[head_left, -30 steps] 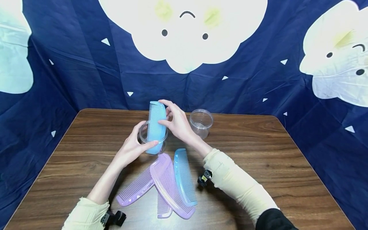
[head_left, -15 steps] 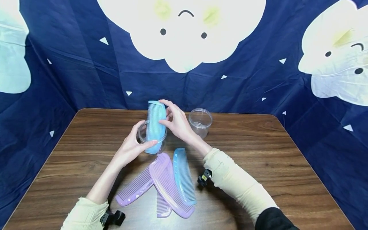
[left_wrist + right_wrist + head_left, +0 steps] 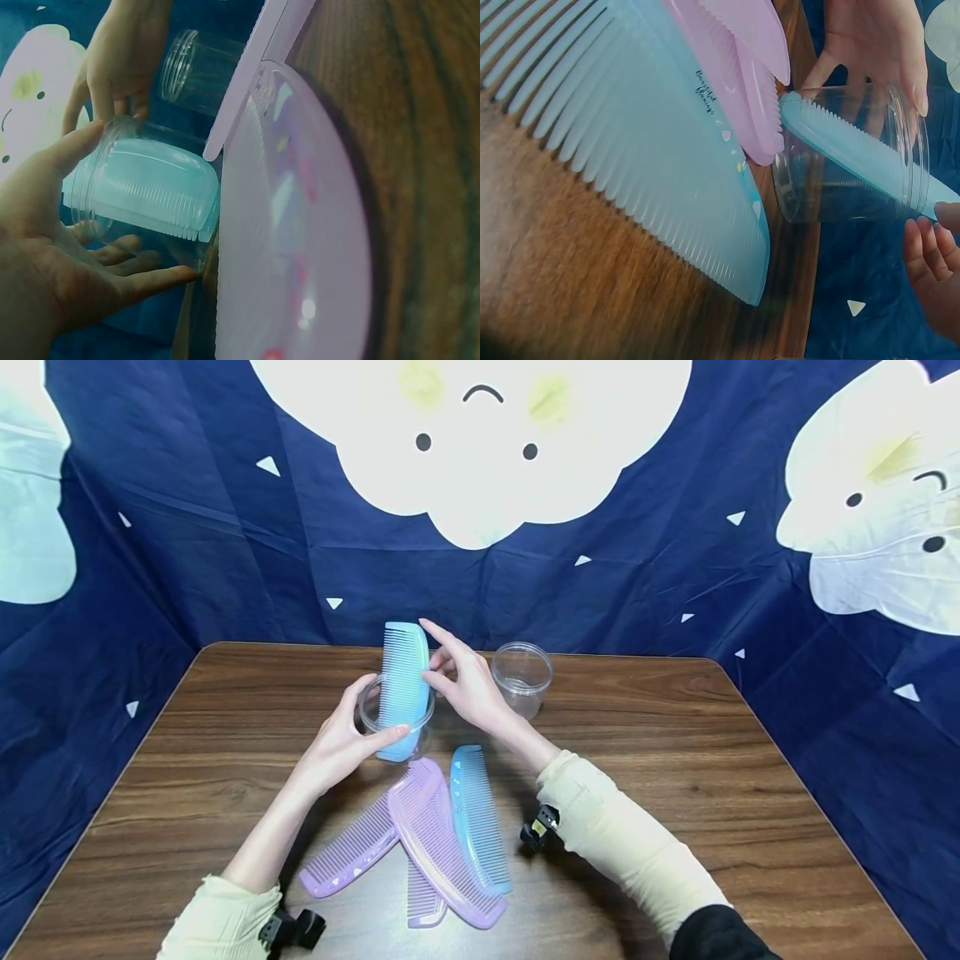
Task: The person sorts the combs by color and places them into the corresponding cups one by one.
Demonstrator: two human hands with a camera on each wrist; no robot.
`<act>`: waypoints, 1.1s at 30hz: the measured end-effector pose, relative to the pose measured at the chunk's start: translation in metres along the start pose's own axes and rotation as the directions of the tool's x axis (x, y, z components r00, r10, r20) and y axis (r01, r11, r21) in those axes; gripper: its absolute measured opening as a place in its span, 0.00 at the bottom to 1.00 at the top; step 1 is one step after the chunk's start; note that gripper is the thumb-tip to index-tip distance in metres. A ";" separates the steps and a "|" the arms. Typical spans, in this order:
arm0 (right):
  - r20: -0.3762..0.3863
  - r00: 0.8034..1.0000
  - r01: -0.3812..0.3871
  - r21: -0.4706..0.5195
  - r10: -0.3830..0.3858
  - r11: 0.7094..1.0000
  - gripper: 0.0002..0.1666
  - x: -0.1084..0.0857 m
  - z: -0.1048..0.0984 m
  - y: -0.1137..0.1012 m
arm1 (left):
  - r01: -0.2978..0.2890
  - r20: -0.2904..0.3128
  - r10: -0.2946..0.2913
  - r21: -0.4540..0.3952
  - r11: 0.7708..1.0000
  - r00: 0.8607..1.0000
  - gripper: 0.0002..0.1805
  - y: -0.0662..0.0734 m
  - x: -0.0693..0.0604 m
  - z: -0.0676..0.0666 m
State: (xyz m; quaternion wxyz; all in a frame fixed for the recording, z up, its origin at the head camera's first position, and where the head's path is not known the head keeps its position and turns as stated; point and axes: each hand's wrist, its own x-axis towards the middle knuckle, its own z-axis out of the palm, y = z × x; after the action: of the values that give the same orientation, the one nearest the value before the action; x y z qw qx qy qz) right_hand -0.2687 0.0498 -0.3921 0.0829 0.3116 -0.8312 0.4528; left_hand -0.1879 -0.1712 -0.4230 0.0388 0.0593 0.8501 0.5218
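Note:
A light-blue comb (image 3: 403, 681) stands in a clear plastic jar (image 3: 840, 187), its upper part sticking out above the rim. My left hand (image 3: 339, 743) grips this jar round its side, thumb at the front and fingers behind. Beside the comb's right edge is my right hand (image 3: 472, 685), its index finger straight near the comb's top and its thumb at the edge. The right wrist view shows the right thumb (image 3: 946, 217) overlapping the comb's end. Purple combs (image 3: 446, 852) and another blue comb (image 3: 480, 818) lie in front of the jar.
A second clear jar (image 3: 523, 681) stands just right of my right hand, near the back of the wooden table (image 3: 675, 777). Behind the table hangs a dark-blue cloth (image 3: 247, 568) with white clouds.
My right thumb and index finger have shifted slightly right, loosening off the comb. The comb stays in the jar. My left hand keeps its grip on the jar.

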 end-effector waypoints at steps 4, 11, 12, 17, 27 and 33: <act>-0.001 1.000 -0.026 0.038 0.026 0.999 0.42 -0.004 -0.003 0.001 | 0.003 -0.001 -0.003 0.005 1.000 1.000 0.56 -0.002 0.001 0.000; 0.010 0.998 -0.070 0.029 0.070 0.997 0.42 -0.013 -0.012 0.001 | 0.006 -0.002 -0.006 0.008 1.000 1.000 0.57 -0.004 0.003 0.001; 0.012 0.997 -0.073 0.023 0.072 0.997 0.42 -0.015 -0.014 0.001 | 0.005 -0.004 -0.005 0.011 1.000 1.000 0.56 -0.004 0.003 0.001; 0.025 0.996 -0.088 -0.019 0.089 0.996 0.43 -0.024 -0.020 0.001 | 0.001 -0.001 -0.001 0.008 1.000 1.000 0.56 -0.004 0.003 0.001; 0.080 0.990 -0.105 -0.113 0.115 0.988 0.41 -0.038 -0.027 0.000 | 0.000 0.004 0.000 0.011 1.000 1.000 0.56 -0.003 0.003 0.001; 0.134 0.984 -0.093 -0.174 0.117 0.980 0.43 -0.048 -0.027 -0.001 | -0.007 0.004 0.007 0.016 1.000 1.000 0.57 -0.004 0.004 0.001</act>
State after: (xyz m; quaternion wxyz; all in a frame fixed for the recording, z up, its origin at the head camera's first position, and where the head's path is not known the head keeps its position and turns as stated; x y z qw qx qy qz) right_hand -0.2338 0.0928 -0.3958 0.0245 0.2909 -0.8854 0.3618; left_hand -0.1915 -0.1710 -0.4269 0.0381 0.0638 0.8541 0.5148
